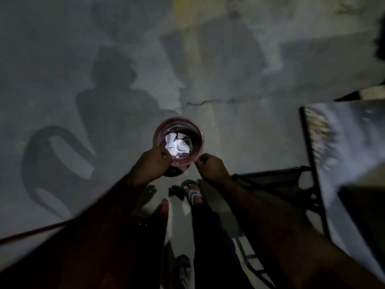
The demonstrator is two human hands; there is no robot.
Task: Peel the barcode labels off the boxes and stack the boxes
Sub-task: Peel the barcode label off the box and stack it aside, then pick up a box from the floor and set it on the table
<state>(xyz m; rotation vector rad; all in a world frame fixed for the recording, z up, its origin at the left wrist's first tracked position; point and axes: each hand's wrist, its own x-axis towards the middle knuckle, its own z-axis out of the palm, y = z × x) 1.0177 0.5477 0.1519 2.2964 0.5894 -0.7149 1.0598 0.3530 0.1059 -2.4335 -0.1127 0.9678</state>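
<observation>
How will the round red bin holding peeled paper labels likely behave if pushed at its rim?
The bin is probably light: only paper labels lie inside. Being round and open-topped, it may tip and roll on the hard floor. Its thin rim may flex.

Dim, blurred. Pink bucket (196, 140) centre, white label scraps (177, 145) inside. Left hand (155, 163) over near-left rim, fingers curled. Right hand (210, 166) just beside near-right rim, also curled. Grip unclear for both. Sandalled foot (194, 195) near. Tabletop (343, 153) right. Chair shadow (52, 163) left on concrete floor (239, 126).
</observation>
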